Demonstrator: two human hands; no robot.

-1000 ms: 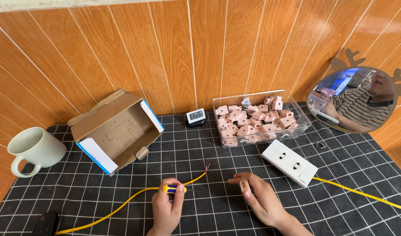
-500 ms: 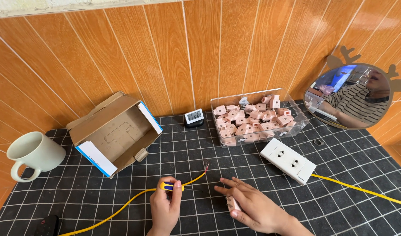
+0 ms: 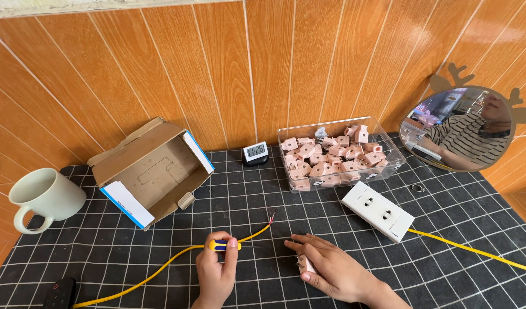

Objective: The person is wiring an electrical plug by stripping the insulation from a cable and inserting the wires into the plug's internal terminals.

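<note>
Sliding back across the worktop (image 3: 331, 206) since a second ago, the right hand (image 3: 331, 272) now lies palm down closer to the body, its fingers curled over a small pink plug part (image 3: 304, 264) that peeks out beneath the thumb side; half a second ago the fingers were spread flat further left. How firmly it grips the part I cannot tell. The left hand (image 3: 216, 269) has barely moved: it stays clamped on a small screwdriver with a yellow and blue handle (image 3: 220, 245), pinching it together with the yellow cable (image 3: 160, 269). That cable runs from the lower left, through the left hand, and ends just beyond it in bare red-tipped wires (image 3: 271, 217), which lie free, above and between the two hands. Well beyond the right hand sit a white socket strip (image 3: 377, 210) and a clear tub of pink parts (image 3: 338, 157); beyond the left, an open cardboard box (image 3: 151, 171) and a cream mug (image 3: 44, 195).
</note>
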